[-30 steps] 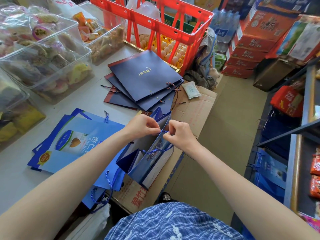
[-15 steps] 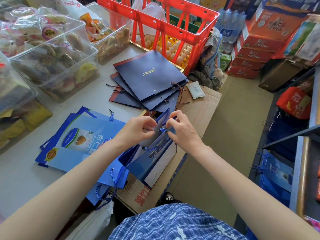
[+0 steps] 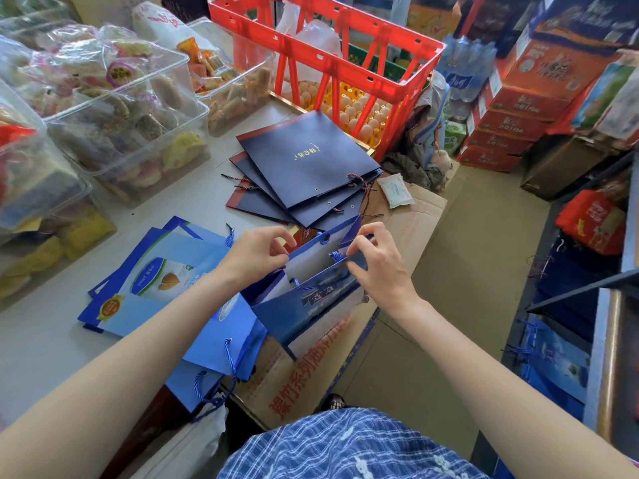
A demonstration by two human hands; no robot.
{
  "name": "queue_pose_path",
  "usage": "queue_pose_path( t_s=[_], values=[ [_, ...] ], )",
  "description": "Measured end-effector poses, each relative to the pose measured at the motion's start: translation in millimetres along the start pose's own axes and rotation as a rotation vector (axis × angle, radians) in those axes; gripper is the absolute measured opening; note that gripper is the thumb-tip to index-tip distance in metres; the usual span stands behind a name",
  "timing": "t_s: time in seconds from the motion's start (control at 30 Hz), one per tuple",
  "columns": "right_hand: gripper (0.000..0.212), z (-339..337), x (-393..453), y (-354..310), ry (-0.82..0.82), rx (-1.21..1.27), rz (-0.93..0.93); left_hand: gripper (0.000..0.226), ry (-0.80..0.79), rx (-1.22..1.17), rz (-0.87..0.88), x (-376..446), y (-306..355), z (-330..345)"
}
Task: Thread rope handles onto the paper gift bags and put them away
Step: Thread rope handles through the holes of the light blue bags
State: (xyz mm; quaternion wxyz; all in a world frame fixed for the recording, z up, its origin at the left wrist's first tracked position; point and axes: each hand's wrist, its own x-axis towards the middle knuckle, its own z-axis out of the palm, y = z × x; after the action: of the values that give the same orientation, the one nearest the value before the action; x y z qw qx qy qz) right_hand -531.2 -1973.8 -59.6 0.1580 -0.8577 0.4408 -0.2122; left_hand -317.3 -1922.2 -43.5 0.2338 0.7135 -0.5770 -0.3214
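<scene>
Both hands work the open blue bag [image 3: 304,305] at the table's near edge: our left hand [image 3: 256,257] pinches its rim, our right hand [image 3: 377,267] pinches the rope [image 3: 336,256]; we should feed the end through squarely.

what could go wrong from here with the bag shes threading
1. Both hands, left and right, pinch the top rim of the open blue bag; tugging the blue rope hard might tear the paper at the hole.
2. The bag is propped over the table edge on a cardboard box, so it could tip or slide toward the floor.
3. Loose cords of the dark bag stack lie close by and might snag.
</scene>
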Motion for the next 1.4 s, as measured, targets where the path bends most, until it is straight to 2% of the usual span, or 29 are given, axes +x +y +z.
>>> queue_pose_path(
  t_s=[0.1, 0.2, 0.27, 0.33, 0.47, 0.77, 0.97, 1.07, 1.17, 1.2, 1.27, 1.4],
  values=[
    [0.013, -13, 5, -2, -0.066, -0.088, 0.009, 0.017, -0.006, -0.019, 0.026, 5, 7, 1],
    [0.016, -19, 15, -26, -0.029, 0.051, -0.05, 0.024, -0.012, -0.081, 0.024, 8, 12, 3],
    [0.02, -9, 25, -43, -0.166, 0.079, -0.032, 0.026, -0.031, -0.156, 0.007, 9, 15, 4],
    [0.022, 6, 30, -50, -0.265, 0.074, 0.061, 0.024, -0.044, -0.22, -0.034, 8, 15, 2],
    [0.018, 21, 21, -47, -0.211, 0.153, 0.172, 0.019, -0.018, -0.382, -0.156, 6, 13, 0],
    [0.015, 33, 17, -48, -0.052, 0.164, 0.138, 0.018, 0.012, -0.473, -0.238, 8, 21, 4],
    [0.01, 31, 18, -47, -0.037, 0.231, 0.052, 0.016, -0.003, -0.424, -0.19, 8, 20, 1],
    [0.007, 22, 25, -47, -0.009, 0.347, 0.109, 0.02, 0.065, -0.26, -0.085, 7, 22, 0],
    [0.011, 15, 34, -45, -0.008, 0.449, 0.191, 0.01, 0.149, -0.097, -0.033, -2, 26, -7],
    [0.011, 13, 35, -43, -0.007, 0.504, 0.237, 0.009, 0.122, -0.085, -0.051, -4, 26, -9],
    [0.008, 13, 36, -41, -0.012, 0.657, 0.334, 0.019, 0.004, -0.118, -0.132, -6, 24, -11],
    [0.009, 12, 35, -47, -0.053, 0.8, 0.347, 0.036, -0.215, -0.229, -0.316, 3, 33, -13]
  ],
)
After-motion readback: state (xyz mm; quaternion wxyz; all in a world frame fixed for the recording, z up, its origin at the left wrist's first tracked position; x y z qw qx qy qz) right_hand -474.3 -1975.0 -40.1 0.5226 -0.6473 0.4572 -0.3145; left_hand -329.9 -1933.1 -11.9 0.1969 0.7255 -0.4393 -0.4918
